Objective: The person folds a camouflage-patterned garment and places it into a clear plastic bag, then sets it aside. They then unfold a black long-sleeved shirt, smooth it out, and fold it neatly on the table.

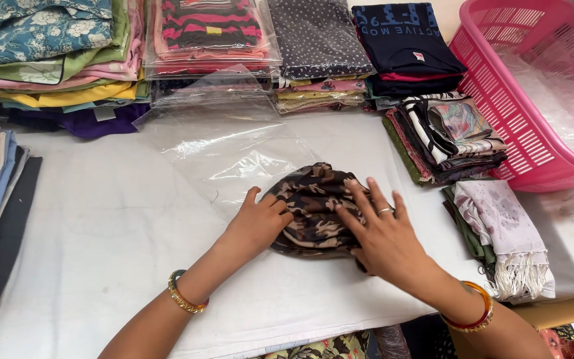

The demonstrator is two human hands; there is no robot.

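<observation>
Hands point(320, 233) on camouflage cloth point(317, 199)

Both hands lie palm-down side by side, left hand point(258, 223) curled, right hand point(379, 233) spread flat.

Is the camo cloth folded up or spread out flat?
Folded: the camo cloth sits as a small thick bundle under the left hand and right hand.

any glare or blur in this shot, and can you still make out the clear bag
Head view: even, soft light with faint shadows under the left hand and right hand; white glare streaks on the clear plastic bag trace its creases, so its outline reads; the camouflage cloth is sharp; stacks bow slightly toward the frame edges; glare on the liner in the pink basket.
</observation>
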